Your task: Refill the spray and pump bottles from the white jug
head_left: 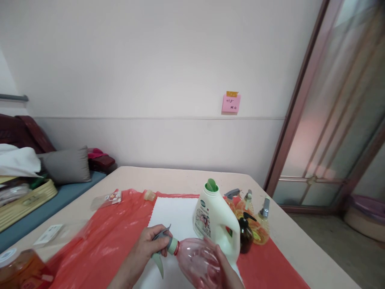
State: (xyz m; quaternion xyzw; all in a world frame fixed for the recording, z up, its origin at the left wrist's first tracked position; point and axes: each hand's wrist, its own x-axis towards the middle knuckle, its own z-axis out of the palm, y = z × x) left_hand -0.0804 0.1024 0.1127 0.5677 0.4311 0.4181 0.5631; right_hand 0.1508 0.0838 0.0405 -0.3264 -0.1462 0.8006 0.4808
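My left hand [144, 248] is closed around the grey trigger head [162, 245] of a clear pink spray bottle [198, 263] that lies on its side over a white cloth [177, 216]. My right hand [225, 271] wraps the bottle's body from the right. Just behind the bottle stands a white detergent jug [216, 220] with an open green spout. The hands sit at the bottom of the view, and the wrists are cut off by the frame edge.
A red plastic sheet [111, 237] covers the beige table [180, 176]. Several small spray and pump bottles [251, 224] stand right of the jug. An orange-filled jar [21, 271] is at bottom left. A couch with cushions lies left; a sliding door stands right.
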